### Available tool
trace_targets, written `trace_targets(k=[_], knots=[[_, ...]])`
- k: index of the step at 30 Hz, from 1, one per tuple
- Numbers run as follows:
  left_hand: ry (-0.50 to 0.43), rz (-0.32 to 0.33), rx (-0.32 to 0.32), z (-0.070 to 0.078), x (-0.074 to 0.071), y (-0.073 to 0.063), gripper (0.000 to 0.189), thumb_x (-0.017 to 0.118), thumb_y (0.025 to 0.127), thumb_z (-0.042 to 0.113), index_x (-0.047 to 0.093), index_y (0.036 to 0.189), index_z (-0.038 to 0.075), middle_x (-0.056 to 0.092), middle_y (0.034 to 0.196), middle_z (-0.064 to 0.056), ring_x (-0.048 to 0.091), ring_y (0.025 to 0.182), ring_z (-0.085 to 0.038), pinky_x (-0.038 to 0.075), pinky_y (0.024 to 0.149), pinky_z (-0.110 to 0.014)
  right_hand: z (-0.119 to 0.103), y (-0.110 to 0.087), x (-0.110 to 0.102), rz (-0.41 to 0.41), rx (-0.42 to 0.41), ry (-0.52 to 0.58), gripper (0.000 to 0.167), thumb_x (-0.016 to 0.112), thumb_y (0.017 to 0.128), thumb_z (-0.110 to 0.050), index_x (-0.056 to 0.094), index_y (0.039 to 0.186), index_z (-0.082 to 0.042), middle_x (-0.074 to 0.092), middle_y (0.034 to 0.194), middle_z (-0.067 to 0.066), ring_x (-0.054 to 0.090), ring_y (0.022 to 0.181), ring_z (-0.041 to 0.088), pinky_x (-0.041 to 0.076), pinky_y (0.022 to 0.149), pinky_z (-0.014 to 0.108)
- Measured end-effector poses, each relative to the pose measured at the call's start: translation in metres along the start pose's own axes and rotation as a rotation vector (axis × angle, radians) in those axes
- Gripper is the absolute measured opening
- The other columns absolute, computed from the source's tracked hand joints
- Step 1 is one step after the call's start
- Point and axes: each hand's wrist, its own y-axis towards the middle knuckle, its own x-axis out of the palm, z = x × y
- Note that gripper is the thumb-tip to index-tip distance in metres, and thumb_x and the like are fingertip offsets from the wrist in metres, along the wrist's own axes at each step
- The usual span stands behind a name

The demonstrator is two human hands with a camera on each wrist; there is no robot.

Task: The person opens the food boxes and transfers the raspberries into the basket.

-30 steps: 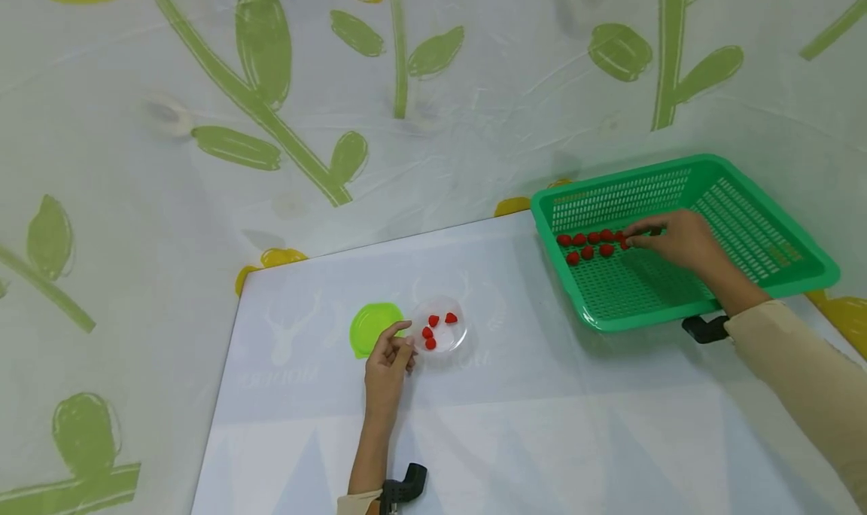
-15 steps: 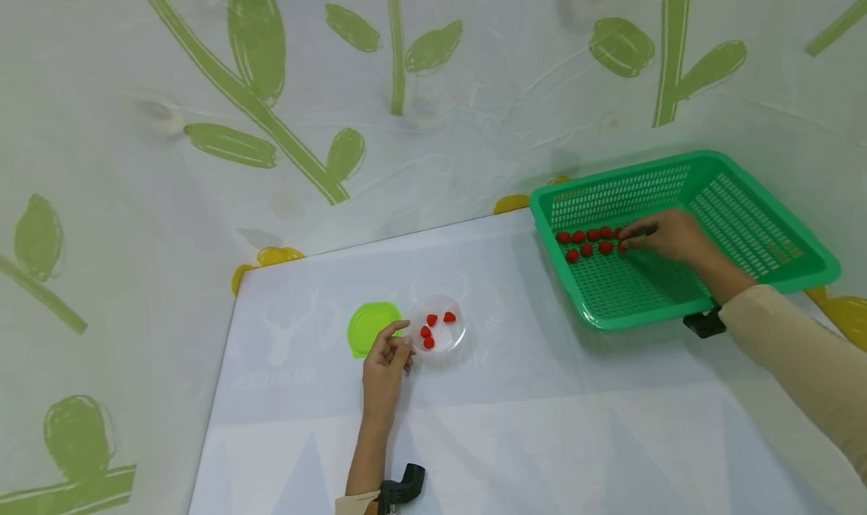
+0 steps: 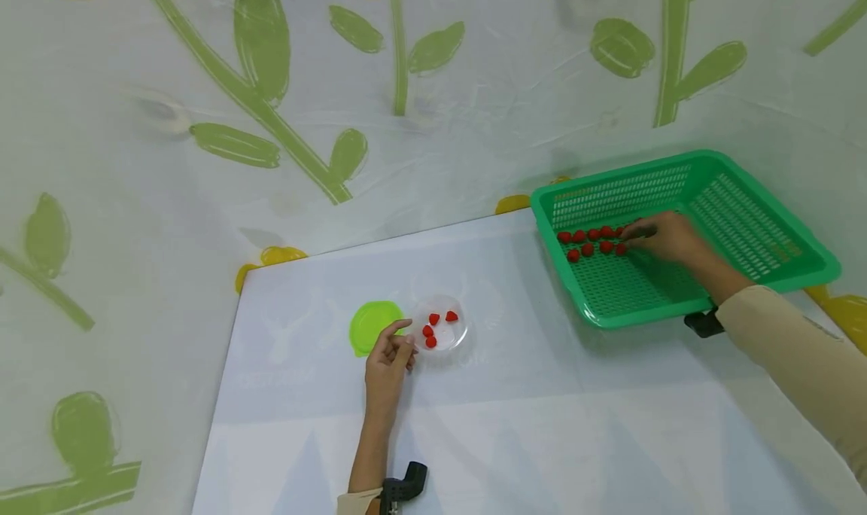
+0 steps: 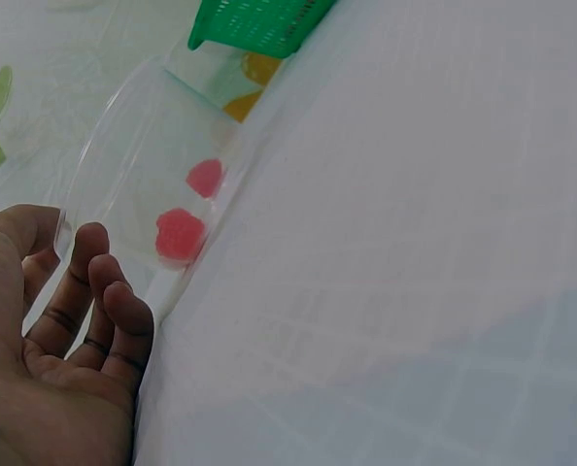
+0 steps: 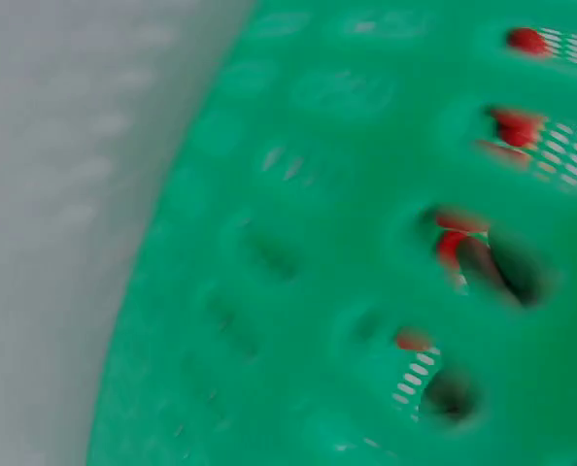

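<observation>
In the head view, a clear plastic cup point(image 3: 455, 339) stands left of the table's middle with several small red berries point(image 3: 430, 342) inside. My left hand point(image 3: 387, 357) pinches its near-left rim; in the left wrist view, the fingers reach the edge of the cup point(image 4: 138, 136). Over at the right, my right hand point(image 3: 667, 238) reaches into a green slotted basket point(image 3: 626, 323). Its thumb and forefinger are right at a berry point(image 3: 621, 250) ending the nearer of two berry rows. I cannot tell if they grip one. The right wrist view shows fingers point(image 5: 483, 267) and berries through the basket's holes.
A bright green round lid point(image 3: 369, 325) lies just left of the cup, partly behind my left hand. White cloth covers the table point(image 3: 515, 440). A flower-printed curtain point(image 3: 474, 138) hangs behind the table's back edge, close to the basket.
The right fingers have shifted slightly left and up, and the end berry of the nearer row shows more fully beneath them. The left hand and cup stay in place.
</observation>
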Motion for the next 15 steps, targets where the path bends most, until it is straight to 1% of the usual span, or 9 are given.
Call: trace_targets(k=[3, 4, 5, 7, 9, 12, 14, 15], knots=[[-0.003, -0.009, 0.008, -0.002, 0.002, 0.0, 0.03, 0.067, 0.098, 0.022, 0.064, 0.128, 0.018, 0.06, 0.086, -0.01, 0.054, 0.071, -0.021, 0.05, 0.063, -0.021, -0.003, -0.006, -0.005, 0.025, 0.006, 0.021, 0.035, 0.063, 0.1, -0.026, 0.069, 0.121, 0.001, 0.057, 0.129, 0.032, 0.051, 0.117, 0.051, 0.045, 0.089, 0.062], [-0.001, -0.011, 0.002, 0.002, 0.003, -0.001, 0.03, 0.066, 0.099, 0.021, 0.064, 0.129, 0.017, 0.059, 0.086, -0.011, 0.054, 0.072, -0.023, 0.05, 0.063, -0.022, -0.005, -0.008, -0.007, 0.032, 0.004, 0.025, 0.037, 0.063, 0.1, -0.029, 0.069, 0.122, 0.0, 0.058, 0.129, 0.032, 0.051, 0.118, 0.051, 0.044, 0.089, 0.062], [-0.001, -0.013, 0.002, 0.002, 0.003, 0.0, 0.03, 0.066, 0.099, 0.021, 0.064, 0.129, 0.017, 0.059, 0.086, -0.011, 0.054, 0.072, -0.024, 0.05, 0.064, -0.022, -0.008, -0.01, -0.008, 0.042, -0.001, 0.024, 0.039, 0.063, 0.1, -0.033, 0.07, 0.121, -0.001, 0.058, 0.129, 0.031, 0.051, 0.117, 0.051, 0.045, 0.088, 0.061], [-0.003, -0.015, 0.0, 0.001, 0.002, 0.0, 0.03, 0.066, 0.099, 0.022, 0.064, 0.128, 0.019, 0.059, 0.087, -0.012, 0.054, 0.073, -0.025, 0.05, 0.064, -0.022, -0.014, -0.014, -0.009, 0.056, -0.012, 0.02, 0.043, 0.063, 0.099, -0.039, 0.07, 0.121, -0.003, 0.06, 0.128, 0.029, 0.052, 0.116, 0.049, 0.046, 0.085, 0.058], [-0.001, -0.018, -0.002, 0.0, 0.001, 0.0, 0.029, 0.066, 0.099, 0.022, 0.065, 0.128, 0.021, 0.059, 0.088, -0.012, 0.054, 0.074, -0.026, 0.05, 0.065, -0.023, -0.022, -0.019, -0.01, 0.073, -0.019, 0.026, 0.045, 0.064, 0.098, -0.042, 0.071, 0.121, -0.004, 0.064, 0.124, 0.026, 0.054, 0.114, 0.046, 0.047, 0.079, 0.051], [0.002, -0.012, 0.007, -0.005, 0.0, 0.002, 0.028, 0.066, 0.099, 0.022, 0.065, 0.127, 0.024, 0.059, 0.087, -0.011, 0.053, 0.072, -0.023, 0.05, 0.064, -0.023, -0.033, -0.026, -0.01, 0.103, -0.029, 0.043, 0.048, 0.064, 0.096, -0.047, 0.073, 0.12, -0.007, 0.068, 0.115, 0.021, 0.056, 0.099, 0.037, 0.044, 0.066, 0.041], [0.0, -0.01, 0.009, -0.004, 0.0, 0.001, 0.027, 0.066, 0.099, 0.021, 0.065, 0.126, 0.024, 0.059, 0.087, -0.011, 0.053, 0.072, -0.021, 0.05, 0.064, -0.022, -0.042, -0.032, -0.009, 0.126, -0.041, 0.059, 0.046, 0.065, 0.096, -0.047, 0.074, 0.119, -0.008, 0.07, 0.109, 0.017, 0.055, 0.09, 0.03, 0.041, 0.059, 0.036], [-0.002, -0.01, 0.009, -0.003, 0.0, 0.001, 0.027, 0.066, 0.099, 0.02, 0.065, 0.126, 0.024, 0.059, 0.087, -0.011, 0.053, 0.072, -0.021, 0.05, 0.063, -0.022, -0.046, -0.035, -0.008, 0.133, -0.044, 0.067, 0.046, 0.065, 0.095, -0.048, 0.074, 0.118, -0.009, 0.07, 0.105, 0.015, 0.052, 0.083, 0.027, 0.039, 0.055, 0.035]])
